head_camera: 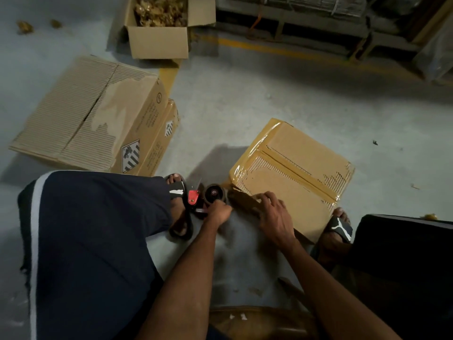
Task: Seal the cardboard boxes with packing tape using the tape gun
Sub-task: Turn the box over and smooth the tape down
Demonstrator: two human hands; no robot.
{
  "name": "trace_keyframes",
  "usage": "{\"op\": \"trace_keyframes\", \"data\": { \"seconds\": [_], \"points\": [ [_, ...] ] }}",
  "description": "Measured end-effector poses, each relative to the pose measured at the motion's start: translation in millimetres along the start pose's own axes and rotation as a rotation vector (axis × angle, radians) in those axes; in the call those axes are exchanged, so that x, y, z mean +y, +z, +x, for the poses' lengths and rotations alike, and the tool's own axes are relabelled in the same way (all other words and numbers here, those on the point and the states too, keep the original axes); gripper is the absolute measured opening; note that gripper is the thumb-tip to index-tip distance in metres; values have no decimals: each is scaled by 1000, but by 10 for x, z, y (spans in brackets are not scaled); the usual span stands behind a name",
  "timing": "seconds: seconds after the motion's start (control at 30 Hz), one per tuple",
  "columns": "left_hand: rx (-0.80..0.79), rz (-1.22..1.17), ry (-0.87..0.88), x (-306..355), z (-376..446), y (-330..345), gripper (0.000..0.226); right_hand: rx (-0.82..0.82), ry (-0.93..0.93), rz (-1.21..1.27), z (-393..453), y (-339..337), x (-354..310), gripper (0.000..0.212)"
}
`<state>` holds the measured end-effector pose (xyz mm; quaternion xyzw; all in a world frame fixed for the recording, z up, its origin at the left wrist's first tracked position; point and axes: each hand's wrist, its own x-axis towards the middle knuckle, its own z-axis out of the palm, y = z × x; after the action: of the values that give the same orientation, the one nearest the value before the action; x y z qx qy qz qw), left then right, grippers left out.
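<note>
A small cardboard box lies on the concrete floor between my feet, with brown tape along its top seam and over its far left corner. The tape gun, with a red part and a dark roll, sits at the box's near left corner. My left hand grips its handle. A strip of brown tape runs from the roll along the box's near edge. My right hand presses on that strip at the edge, fingers spread and bent.
A larger flattened-looking box lies to the left, and an open box filled with golden pieces stands behind it. Pallet racking lines the back. My knees and sandalled feet flank the small box.
</note>
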<state>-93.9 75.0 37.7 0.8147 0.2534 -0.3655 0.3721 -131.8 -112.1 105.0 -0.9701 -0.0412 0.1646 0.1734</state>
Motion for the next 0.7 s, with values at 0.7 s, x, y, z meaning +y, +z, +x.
{"op": "trace_keyframes", "data": {
  "seconds": [0.7],
  "points": [
    [-143, -149, 225, 688, -815, 322, 24, 8, 620, 355, -440, -240, 318, 93]
  ]
}}
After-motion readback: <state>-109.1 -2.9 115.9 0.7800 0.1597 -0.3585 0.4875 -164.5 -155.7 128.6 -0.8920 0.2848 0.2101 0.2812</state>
